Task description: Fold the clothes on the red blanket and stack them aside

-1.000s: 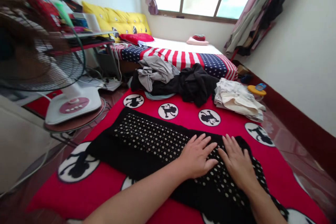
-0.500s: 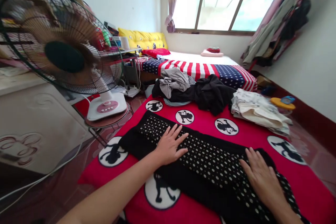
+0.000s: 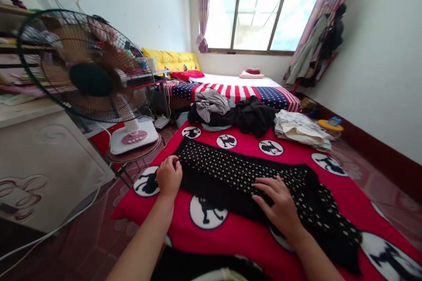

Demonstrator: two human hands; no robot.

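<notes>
A long black garment with white polka dots [image 3: 224, 169] lies spread across the red blanket with monkey prints [image 3: 180, 239]. Its right end is bunched and bends toward me. My left hand [image 3: 169, 178] is at the garment's near left edge, fingers curled in a pinch on the black cloth. Over the dotted middle-right part is my right hand [image 3: 278, 202], its fingers spread and slightly bent; it holds nothing. Whether those fingertips touch the cloth, I cannot tell. Another black piece of cloth [image 3: 198, 265] shows at the bottom edge.
Grey and black clothes [image 3: 250, 114] are heaped at the blanket's far side, beside a folded white pile [image 3: 301, 129]. A fan [image 3: 92, 79] stands on a stool at left. Behind is a bed with a stars-and-stripes cover [image 3: 231, 92]. Clothes [image 3: 310, 48] hang at right.
My left hand has moved left from the garment's middle to its left edge, and its fingers have curled. My right hand has shifted left along the garment. The view has tilted up and turned right.
</notes>
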